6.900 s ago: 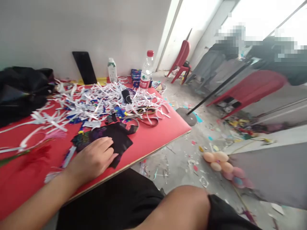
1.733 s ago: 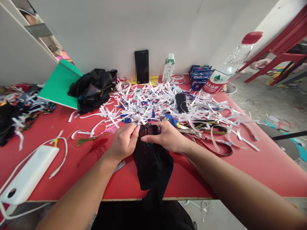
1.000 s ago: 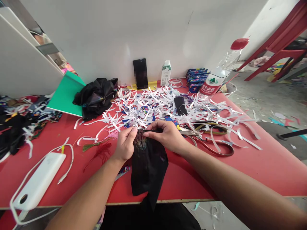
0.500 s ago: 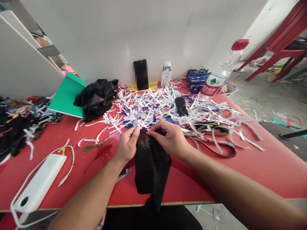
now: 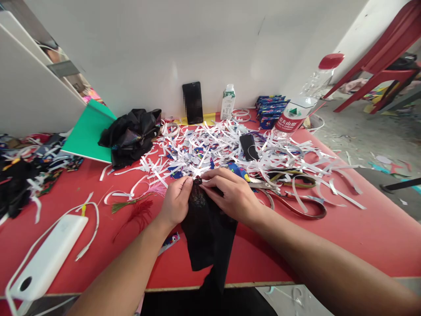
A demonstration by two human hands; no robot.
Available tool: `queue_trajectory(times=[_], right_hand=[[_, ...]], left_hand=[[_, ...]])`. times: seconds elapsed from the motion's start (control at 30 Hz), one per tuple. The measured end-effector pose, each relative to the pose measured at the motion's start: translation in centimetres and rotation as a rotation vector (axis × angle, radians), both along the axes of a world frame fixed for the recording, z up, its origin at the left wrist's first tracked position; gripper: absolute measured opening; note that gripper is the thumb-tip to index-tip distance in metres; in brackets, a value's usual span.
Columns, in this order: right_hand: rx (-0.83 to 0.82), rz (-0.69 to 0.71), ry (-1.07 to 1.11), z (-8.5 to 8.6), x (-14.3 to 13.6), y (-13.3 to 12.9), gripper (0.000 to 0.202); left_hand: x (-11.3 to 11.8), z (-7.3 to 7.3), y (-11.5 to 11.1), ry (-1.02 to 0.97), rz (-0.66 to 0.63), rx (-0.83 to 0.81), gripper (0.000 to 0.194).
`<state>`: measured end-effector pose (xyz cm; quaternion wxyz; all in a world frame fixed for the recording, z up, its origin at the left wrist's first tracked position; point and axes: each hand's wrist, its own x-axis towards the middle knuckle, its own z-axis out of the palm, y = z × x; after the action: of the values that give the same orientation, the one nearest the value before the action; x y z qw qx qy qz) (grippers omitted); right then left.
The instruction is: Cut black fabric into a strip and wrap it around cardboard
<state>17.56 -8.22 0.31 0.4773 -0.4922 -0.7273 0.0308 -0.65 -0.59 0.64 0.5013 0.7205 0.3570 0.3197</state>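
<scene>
The left hand and right hand pinched the bunched top of a black cloth, which hung between them past the front edge of the red table. Beyond lay white strips; farther back, a bottle bore a red label with white Chinese characters, 山泉 legible, while a carton's print was too small to read.

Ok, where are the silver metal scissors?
Head view, right of centre: the scissors lie on the red table beside the right hand, by the tangled white strips.
</scene>
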Motion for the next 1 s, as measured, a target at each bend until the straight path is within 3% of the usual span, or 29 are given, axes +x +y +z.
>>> queue_trajectory(times=[0.17,0.43,0.77,1.0], right_hand=[[-0.106,0.057,0.015,0.2,0.0,-0.1,0.016],[-0.355,-0.118,0.543,0.2,-1.1,0.1,0.012],[-0.325,-0.111,0.693,0.7,-2.3,-0.2,0.015],[-0.353,-0.140,0.707,0.5,-2.2,0.0,0.018]], left_hand=[[0.1,-0.3,0.3,0.025,0.000,-0.001,0.051],[0.0,-0.4,-0.3,0.007,-0.049,0.014,0.047],[-0.3,-0.5,-1.2,-0.073,0.003,0.056,0.051],[-0.3,-0.3,-1.3,-0.088,-0.076,-0.113,0.044]])
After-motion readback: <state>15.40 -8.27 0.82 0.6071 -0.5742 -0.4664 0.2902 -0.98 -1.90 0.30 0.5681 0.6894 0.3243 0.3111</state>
